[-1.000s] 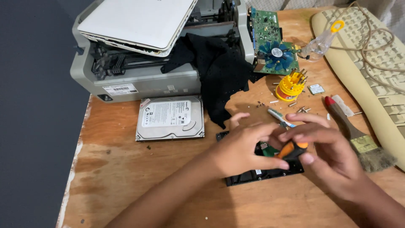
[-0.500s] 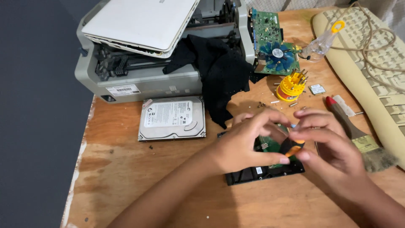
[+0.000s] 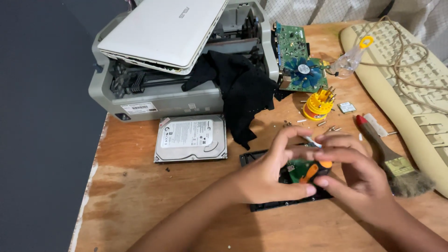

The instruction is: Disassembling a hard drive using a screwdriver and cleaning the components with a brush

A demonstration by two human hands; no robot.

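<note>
Head view: both hands meet over a flat black drive casing point(image 3: 280, 205) on the wooden tabletop point(image 3: 186, 205). Right hand point(image 3: 359, 179) has its grip closed on a small orange-handled screwdriver point(image 3: 313, 171). Left hand point(image 3: 266, 175) curls beside it; whether its grip holds anything, I cannot tell.

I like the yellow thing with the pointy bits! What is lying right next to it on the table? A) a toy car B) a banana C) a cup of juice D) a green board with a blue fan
D: the green circuit board with a blue fan lies just behind the yellow bit holder on the wooden table.

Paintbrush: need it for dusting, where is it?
The paintbrush lies on the wooden table, right of the right hand, beside the beige keyboard.
</note>
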